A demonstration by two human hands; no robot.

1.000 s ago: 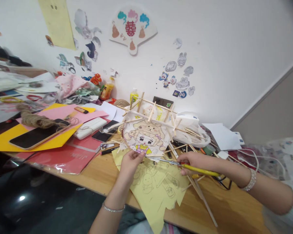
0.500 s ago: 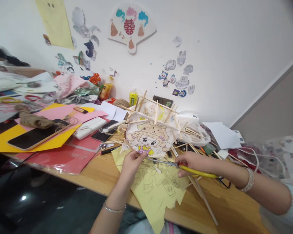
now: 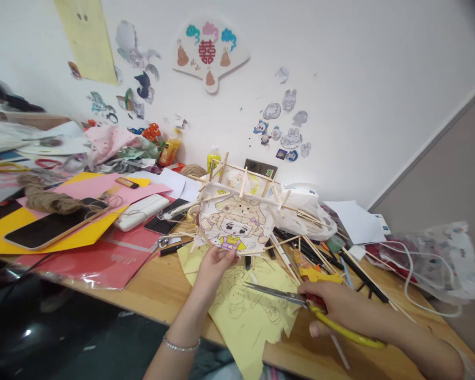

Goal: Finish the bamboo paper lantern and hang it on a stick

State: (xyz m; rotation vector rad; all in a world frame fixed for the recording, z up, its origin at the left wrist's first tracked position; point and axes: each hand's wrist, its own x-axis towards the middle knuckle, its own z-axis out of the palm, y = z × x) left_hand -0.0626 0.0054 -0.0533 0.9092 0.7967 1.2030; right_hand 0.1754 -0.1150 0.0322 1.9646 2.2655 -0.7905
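My left hand (image 3: 217,264) pinches the lower edge of a paper lantern (image 3: 237,224), a frame of thin wooden sticks with a coloured cartoon drawing on its front panel. In my right hand (image 3: 332,303) is a pair of scissors (image 3: 277,293) with yellow and red handles. Their blades point left, just below the lantern and apart from it. Under both hands a yellow sheet (image 3: 241,322) with pencil-like line drawings hangs over the table edge. An orange and yellow glue gun (image 3: 312,269) lies beyond my right hand.
Left on the wooden table (image 3: 150,290) are a phone (image 3: 51,227), a twine bundle (image 3: 47,195), a white power bank (image 3: 140,211) and coloured paper. Sticks and pens lie on the right, with a white cable (image 3: 409,269) and a plastic bag (image 3: 443,258). Bottles (image 3: 170,148) stand by the wall.
My right hand has drawn the scissors down and to the right, away from the lantern's lower edge. My left hand still holds the lantern. The glue gun now shows more fully.
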